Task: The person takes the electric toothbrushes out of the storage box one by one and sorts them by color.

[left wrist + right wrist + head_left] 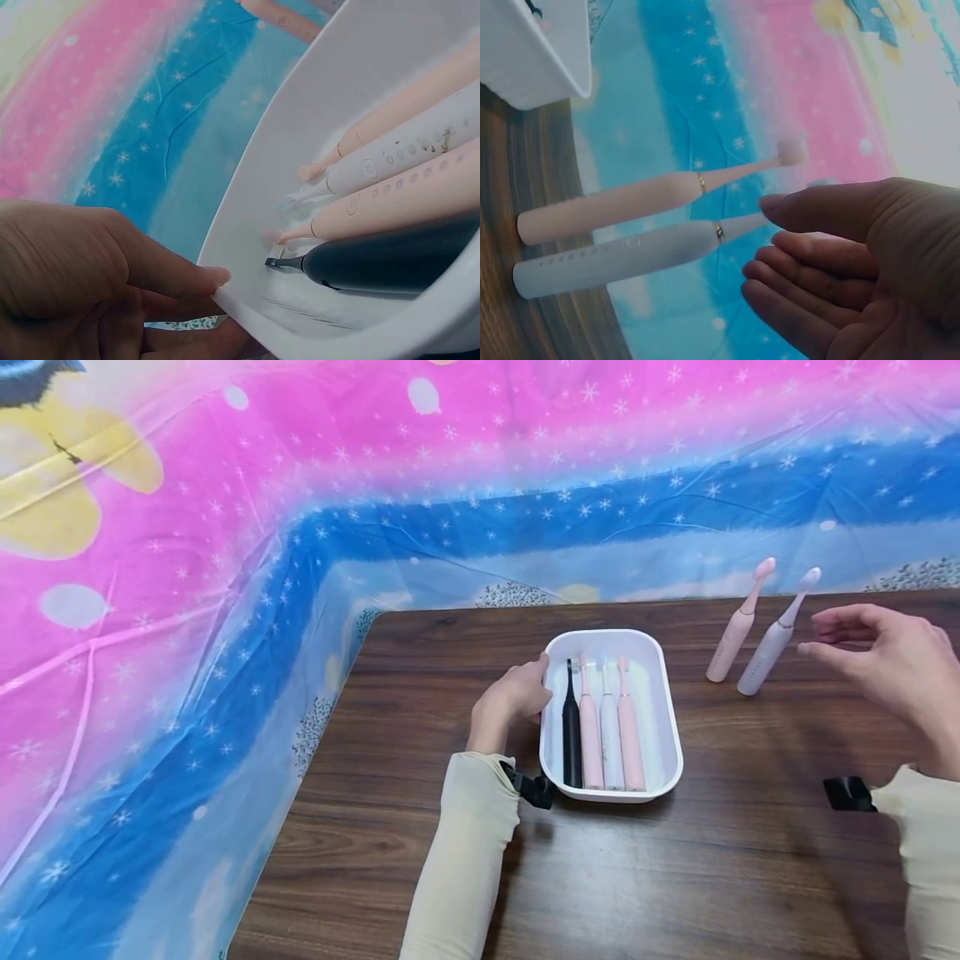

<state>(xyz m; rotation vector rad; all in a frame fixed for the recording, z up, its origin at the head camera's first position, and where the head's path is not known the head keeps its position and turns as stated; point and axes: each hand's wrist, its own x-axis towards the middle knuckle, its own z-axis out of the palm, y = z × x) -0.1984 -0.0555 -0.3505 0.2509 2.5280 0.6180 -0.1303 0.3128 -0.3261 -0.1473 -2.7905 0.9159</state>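
My left hand [513, 693] grips the left rim of a white tray [672, 735], the thumb at the rim and the other fingers outside the wall. Inside lie a black electric toothbrush [572, 743], a pink one [591, 743], a white one [611, 743] and another pink one [632, 743], side by side with heads away from me. Right of the tray, a pink electric toothbrush [730, 647] and a pale lilac-white one [767, 656] stand upright. Just right of the pale one, my right hand [892, 660] holds nothing, its fingers loosely bent and the thumb apart.
Everything stands on a dark wood-grain table [360, 827]. Its far edge meets a hanging cloth [480, 460] printed in pink and blue, which also runs down the left side. Black wrist mounts [849, 794] stick out from both sleeves.
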